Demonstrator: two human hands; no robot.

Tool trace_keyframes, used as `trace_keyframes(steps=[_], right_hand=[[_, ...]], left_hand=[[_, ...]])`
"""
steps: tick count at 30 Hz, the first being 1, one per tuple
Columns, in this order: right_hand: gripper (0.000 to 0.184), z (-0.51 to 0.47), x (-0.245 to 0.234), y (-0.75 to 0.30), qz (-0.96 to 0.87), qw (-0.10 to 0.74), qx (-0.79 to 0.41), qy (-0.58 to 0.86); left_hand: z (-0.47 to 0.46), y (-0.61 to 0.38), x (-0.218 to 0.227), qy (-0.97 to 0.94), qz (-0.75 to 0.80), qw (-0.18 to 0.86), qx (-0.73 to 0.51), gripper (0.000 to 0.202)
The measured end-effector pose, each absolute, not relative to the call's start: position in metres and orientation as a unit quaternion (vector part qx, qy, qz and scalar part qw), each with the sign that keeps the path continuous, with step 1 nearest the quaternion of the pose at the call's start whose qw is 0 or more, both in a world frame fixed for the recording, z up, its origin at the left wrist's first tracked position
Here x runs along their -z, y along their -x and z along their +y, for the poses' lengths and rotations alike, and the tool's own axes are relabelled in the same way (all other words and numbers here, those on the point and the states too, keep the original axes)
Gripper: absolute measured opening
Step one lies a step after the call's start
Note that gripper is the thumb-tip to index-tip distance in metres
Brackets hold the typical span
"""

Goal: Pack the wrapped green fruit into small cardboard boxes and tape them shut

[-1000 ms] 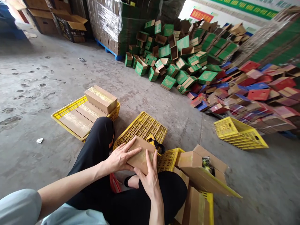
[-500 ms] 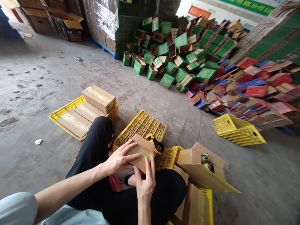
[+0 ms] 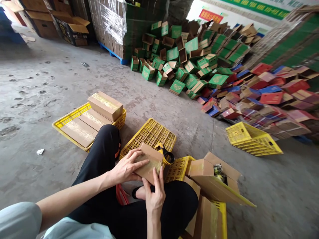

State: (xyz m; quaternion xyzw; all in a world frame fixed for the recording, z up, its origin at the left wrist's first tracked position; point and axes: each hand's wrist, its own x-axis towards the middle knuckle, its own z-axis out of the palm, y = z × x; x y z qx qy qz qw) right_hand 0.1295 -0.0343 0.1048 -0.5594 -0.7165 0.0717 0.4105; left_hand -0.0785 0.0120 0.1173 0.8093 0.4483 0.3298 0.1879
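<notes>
A small brown cardboard box (image 3: 151, 161) sealed with clear tape rests tilted over my lap. My left hand (image 3: 126, 167) lies on its left side with fingers spread across the top. My right hand (image 3: 154, 193) grips its near edge, fingers pressing the taped face. Just behind the box a yellow tape dispenser (image 3: 164, 153) lies on an upturned yellow crate (image 3: 149, 134).
A yellow tray (image 3: 72, 116) at the left holds taped brown boxes, one stacked on top (image 3: 105, 105). An open carton (image 3: 214, 179) sits on yellow crates at my right. Another yellow crate (image 3: 253, 138) lies tipped near a heap of green boxes (image 3: 184, 56) and red and blue boxes (image 3: 264, 96).
The box has tilted and drawn slightly nearer. My right hand slid down from its right side to the near edge. My left fingers curled in a little.
</notes>
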Motion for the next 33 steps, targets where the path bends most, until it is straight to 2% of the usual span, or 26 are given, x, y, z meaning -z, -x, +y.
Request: trace_keyframes(steps=[4, 11, 17, 24, 27, 33], right_hand=[[0.057, -0.035, -0.105, -0.13, -0.718, 0.411, -0.069, 0.557], [0.057, -0.03, -0.104, -0.128, -0.719, 0.414, -0.062, 0.555], [0.056, -0.032, -0.101, -0.13, -0.727, 0.402, -0.038, 0.556], [0.057, -0.019, -0.12, -0.121, -0.793, 0.301, 0.0, 0.529], [0.055, -0.009, -0.13, -0.105, -0.79, 0.29, -0.009, 0.54], [0.064, -0.004, -0.14, -0.093, -0.747, 0.293, 0.016, 0.597]], left_hand=[[0.005, 0.08, -0.11, -0.802, 0.443, 0.195, -0.349, 0.082], [0.01, 0.079, -0.11, -0.787, 0.473, 0.19, -0.348, 0.103], [0.006, 0.083, -0.11, -0.785, 0.456, 0.2, -0.367, 0.081], [0.001, 0.081, -0.096, -0.768, 0.422, 0.223, -0.428, 0.069], [0.0, 0.085, -0.093, -0.743, 0.419, 0.274, -0.443, 0.071], [0.0, 0.088, -0.078, -0.582, 0.405, 0.504, -0.493, 0.076]])
